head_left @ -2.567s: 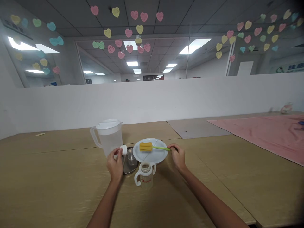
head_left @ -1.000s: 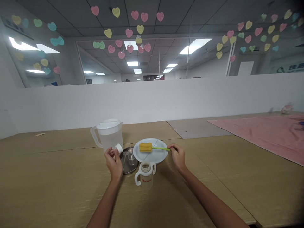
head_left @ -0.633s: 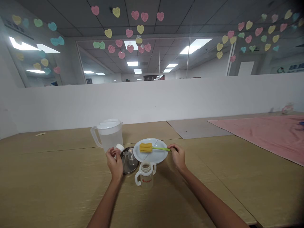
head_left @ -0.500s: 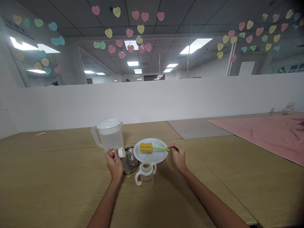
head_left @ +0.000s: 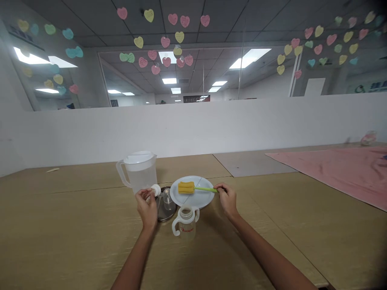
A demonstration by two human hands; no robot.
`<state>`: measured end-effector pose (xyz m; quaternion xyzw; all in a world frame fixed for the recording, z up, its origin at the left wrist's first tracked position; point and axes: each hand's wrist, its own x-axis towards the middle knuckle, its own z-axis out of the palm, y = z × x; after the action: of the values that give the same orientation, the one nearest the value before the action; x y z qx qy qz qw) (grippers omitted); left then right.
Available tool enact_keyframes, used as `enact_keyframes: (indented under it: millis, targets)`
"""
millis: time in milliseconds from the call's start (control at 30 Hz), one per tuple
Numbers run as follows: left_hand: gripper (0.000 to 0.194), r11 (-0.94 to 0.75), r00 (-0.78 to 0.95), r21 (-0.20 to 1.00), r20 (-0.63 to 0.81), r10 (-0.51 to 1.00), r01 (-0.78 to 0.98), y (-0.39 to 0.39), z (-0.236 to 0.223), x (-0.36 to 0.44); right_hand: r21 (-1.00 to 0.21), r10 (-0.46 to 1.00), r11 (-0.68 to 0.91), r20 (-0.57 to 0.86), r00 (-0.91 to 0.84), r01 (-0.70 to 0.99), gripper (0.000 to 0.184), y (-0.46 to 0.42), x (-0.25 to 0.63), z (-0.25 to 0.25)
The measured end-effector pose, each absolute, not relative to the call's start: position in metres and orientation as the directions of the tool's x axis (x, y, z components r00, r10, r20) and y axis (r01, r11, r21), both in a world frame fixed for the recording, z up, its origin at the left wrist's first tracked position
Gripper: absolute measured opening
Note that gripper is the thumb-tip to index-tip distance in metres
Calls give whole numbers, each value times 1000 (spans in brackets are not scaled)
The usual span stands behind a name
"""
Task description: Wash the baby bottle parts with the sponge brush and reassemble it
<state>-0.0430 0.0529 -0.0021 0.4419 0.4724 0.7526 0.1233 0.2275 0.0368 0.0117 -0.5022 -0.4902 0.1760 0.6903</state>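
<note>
My left hand (head_left: 146,207) pinches a small white bottle cap (head_left: 156,190) in its fingertips, in front of the clear plastic pitcher (head_left: 141,173). My right hand (head_left: 227,199) is closed on the green handle of a bottle brush (head_left: 186,187) with a yellow sponge head. The sponge is over the white plate (head_left: 205,198); whether it touches cannot be told. An uncapped baby bottle (head_left: 186,223) with two white handles and red lettering stands upright between my forearms. Beside my left hand, a round metal tray (head_left: 165,216) holds a clear dome-shaped cover (head_left: 168,200).
A pink cloth (head_left: 341,169) covers the table's right side, with a jar-like object (head_left: 368,138) behind it. A grey panel (head_left: 254,163) lies at the back. A small flat pale piece (head_left: 53,170) rests at the far left. A white wall (head_left: 193,129) closes off the back.
My left fingers have turned the white cap, so its round end now faces more towards me and sits slightly higher. My right hand and the brush have hardly moved.
</note>
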Motion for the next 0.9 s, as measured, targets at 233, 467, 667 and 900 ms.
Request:
enact_keyframes:
  millis: [233,467,667,900]
  targets:
    - [34,-480,-544,837,539,643,261,49,-1,-41,-863,731,442,505,459,246,19,37,227,13]
    - [34,-436,-578,854,515,633,284,47,0,-41,-880,750,411,474,461,237,19,37,227,12]
    - [34,-517,-513,830,543,665,209,52,-3,-41,-883,760,403,469,450,240,19,38,228,10]
    - [40,-475,-540,814,578,612,334,52,-3,-39,-877,753,408,480,449,254,19,38,228,10]
